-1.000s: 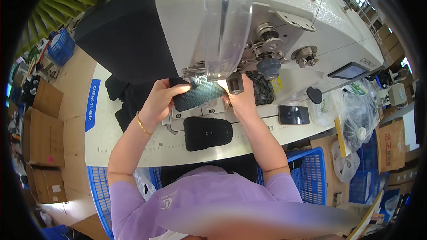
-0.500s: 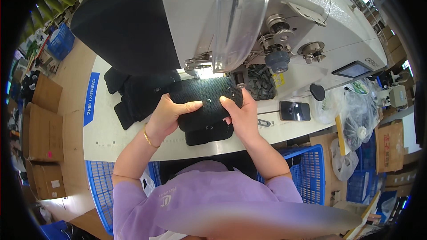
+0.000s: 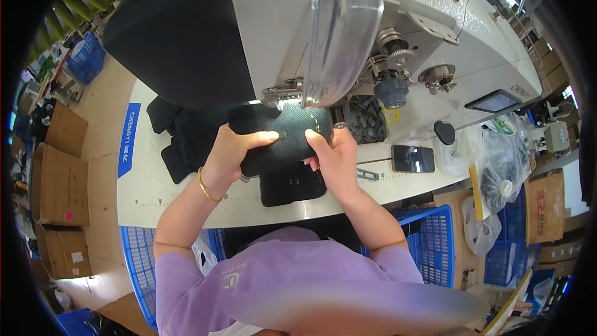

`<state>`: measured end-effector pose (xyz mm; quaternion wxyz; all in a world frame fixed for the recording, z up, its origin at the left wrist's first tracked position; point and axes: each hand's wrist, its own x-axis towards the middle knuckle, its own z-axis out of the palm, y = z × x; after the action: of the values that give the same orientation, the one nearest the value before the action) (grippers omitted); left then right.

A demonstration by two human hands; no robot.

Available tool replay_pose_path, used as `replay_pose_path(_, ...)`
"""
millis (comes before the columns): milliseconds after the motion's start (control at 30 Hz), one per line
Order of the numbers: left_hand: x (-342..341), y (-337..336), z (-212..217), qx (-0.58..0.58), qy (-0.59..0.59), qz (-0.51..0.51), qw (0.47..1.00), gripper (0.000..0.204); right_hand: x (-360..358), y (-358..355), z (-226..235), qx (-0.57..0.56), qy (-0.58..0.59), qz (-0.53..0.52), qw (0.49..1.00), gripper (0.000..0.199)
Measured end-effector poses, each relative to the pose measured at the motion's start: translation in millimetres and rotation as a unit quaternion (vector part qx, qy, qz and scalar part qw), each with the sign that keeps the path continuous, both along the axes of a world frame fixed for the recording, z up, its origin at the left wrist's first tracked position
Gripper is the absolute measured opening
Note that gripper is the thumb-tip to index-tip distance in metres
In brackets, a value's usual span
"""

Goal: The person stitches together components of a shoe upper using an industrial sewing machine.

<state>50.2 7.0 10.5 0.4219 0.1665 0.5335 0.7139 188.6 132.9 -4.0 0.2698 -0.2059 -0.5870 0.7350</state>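
Both hands hold a black, coarsely woven fabric piece (image 3: 283, 149) with rounded corners by its two sides. My left hand (image 3: 227, 152) is closed on its left side, thumb pressed on top. My right hand (image 3: 336, 157) grips the right side, thumb also on top and fingers partly hidden underneath. The piece's far edge lies in the lit needle area of a white sewing machine (image 3: 267, 18); whether the presser foot touches it I cannot tell. Under its near edge, a second black piece (image 3: 292, 188) lies on the white table (image 3: 168, 193). A pile of black pieces (image 3: 194, 140) lies to the left.
Right of my hands are a small grey metal tool (image 3: 367, 175), a phone (image 3: 413, 158) and clear plastic bags (image 3: 463, 149). A bin of dark scraps (image 3: 368, 118) sits beside the machine. Blue crates (image 3: 433, 242) stand below the table edge, and cardboard boxes (image 3: 62, 180) at the far left.
The held piece has shifted slightly away from me and left, and its near edge has tilted up, uncovering more of the piece beneath. Both hands keep their grip.
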Motion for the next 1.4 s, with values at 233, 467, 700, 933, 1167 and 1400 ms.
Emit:
replay_pose_path(233,-27.5,20.0,0.1,-0.03,0.043,0.048,0.998,0.018,-29.6,24.4,1.9,0.035,-0.041,-0.037,0.998,0.01)
replay_pose_path(467,-31.1,23.3,1.0,-0.029,0.05,0.026,0.998,0.025,-30.9,24.4,0.2,-0.001,0.007,-0.051,0.999,0.02)
replay_pose_path(700,-31.8,21.5,1.9,-0.041,0.064,0.016,0.997,0.027,-31.3,24.5,-3.5,-0.001,0.041,-0.046,0.998,0.02)
replay_pose_path(933,-33.5,22.9,6.4,-0.059,0.072,0.043,0.995,0.026,-29.6,28.4,-2.9,0.046,0.011,-0.048,0.998,0.017)
replay_pose_path(1167,-34.2,17.7,-4.5,0.055,0.023,0.175,0.983,0.019,-20.3,45.4,-15.7,0.043,0.047,-0.06,0.996,0.014)
replay_pose_path(1400,-50.2,5.6,-23.1,0.04,0.018,0.167,0.985,0.019,3.9,120.0,-57.9,0.382,-0.112,-0.189,0.898,0.011)
